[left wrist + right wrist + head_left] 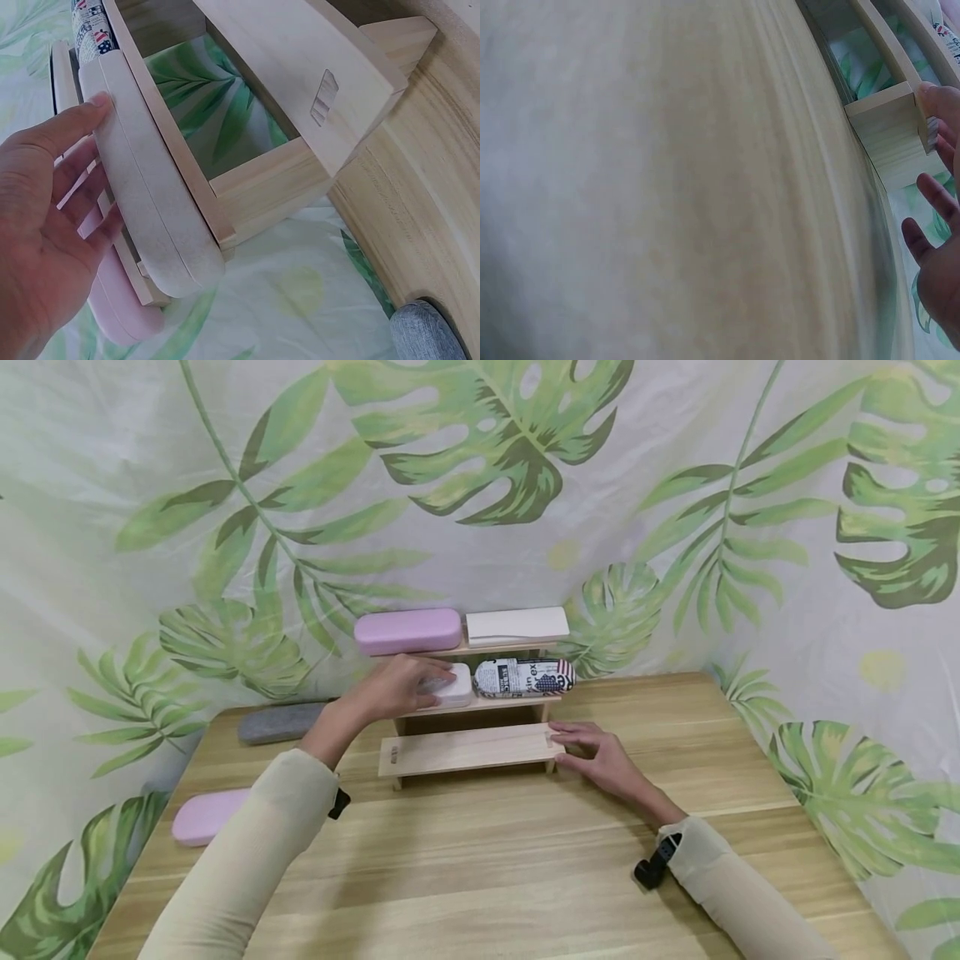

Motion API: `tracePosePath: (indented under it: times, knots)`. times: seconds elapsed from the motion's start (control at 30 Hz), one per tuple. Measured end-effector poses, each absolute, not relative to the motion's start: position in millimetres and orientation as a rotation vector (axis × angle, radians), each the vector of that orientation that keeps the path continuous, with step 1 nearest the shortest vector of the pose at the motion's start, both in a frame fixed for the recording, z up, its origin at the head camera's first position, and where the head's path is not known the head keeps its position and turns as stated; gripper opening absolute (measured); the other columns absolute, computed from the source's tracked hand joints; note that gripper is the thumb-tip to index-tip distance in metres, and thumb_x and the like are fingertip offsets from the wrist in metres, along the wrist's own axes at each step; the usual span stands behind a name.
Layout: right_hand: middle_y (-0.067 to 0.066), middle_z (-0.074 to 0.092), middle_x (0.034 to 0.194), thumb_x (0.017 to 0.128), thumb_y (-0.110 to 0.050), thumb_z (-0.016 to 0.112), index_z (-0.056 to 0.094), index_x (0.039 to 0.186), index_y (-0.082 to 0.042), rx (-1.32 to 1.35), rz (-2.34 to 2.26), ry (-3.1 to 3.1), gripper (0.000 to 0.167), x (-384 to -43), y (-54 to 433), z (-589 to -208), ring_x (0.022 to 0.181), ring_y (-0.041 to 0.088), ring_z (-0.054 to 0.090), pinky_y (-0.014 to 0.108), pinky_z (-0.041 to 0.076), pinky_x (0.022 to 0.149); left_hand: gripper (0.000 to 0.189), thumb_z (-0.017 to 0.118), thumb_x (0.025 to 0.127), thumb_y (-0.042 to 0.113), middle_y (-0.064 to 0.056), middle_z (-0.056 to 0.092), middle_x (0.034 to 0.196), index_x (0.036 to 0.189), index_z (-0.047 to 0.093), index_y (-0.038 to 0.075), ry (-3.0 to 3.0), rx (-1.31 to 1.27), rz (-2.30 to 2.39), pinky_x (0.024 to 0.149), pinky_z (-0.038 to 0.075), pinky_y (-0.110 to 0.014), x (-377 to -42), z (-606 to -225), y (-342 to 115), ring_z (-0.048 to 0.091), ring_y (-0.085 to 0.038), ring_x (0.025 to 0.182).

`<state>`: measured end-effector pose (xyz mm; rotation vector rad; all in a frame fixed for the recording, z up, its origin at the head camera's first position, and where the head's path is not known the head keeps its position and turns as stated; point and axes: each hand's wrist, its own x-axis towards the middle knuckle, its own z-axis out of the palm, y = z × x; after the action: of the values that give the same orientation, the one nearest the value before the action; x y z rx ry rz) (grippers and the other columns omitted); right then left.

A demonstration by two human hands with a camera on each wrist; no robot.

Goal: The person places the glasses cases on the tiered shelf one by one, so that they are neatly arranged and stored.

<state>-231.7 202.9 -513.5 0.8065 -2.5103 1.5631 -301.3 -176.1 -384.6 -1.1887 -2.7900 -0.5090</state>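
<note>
A three-step wooden rack stands at the back of the table. On its middle step lies a white hard glasses case, and my left hand grips it, thumb on one long side and fingers on the other. Right beside it on that step is a glasses case with printed lettering. My right hand holds the right end of the lowest step between thumb and fingers. That step's board is bare.
A lilac glasses case and a white flap case lie on the top step. To the left on the table are a grey case and a pink case. A leaf-print cloth hangs behind.
</note>
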Motion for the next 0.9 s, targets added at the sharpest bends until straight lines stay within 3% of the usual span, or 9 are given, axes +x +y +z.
tracePosePath:
  times: [0.47,0.9]
  knots:
    - [0.018,0.064,0.146,0.089,0.001,0.081,0.074,0.126,0.004,0.816,1.552,-2.506,0.037,-232,204,-513,0.137,0.038,0.055,0.056,0.034,0.119,0.043,0.089,0.084,0.011,-0.018,0.074,0.13,0.124,0.077,0.001,-2.649,-1.236,-0.568,0.098,0.057,-0.051,-292,-384,-195,0.071,-0.035,0.118]
    - [0.019,0.063,0.146,0.089,0.002,0.081,0.074,0.126,0.004,0.802,1.564,-2.508,0.037,-232,203,-513,0.138,0.038,0.054,0.055,0.034,0.119,0.054,0.094,0.081,0.02,-0.014,0.072,0.135,0.129,0.076,0.004,-2.661,-1.204,-0.57,0.09,0.06,-0.049,-268,-374,-219,0.072,-0.033,0.116]
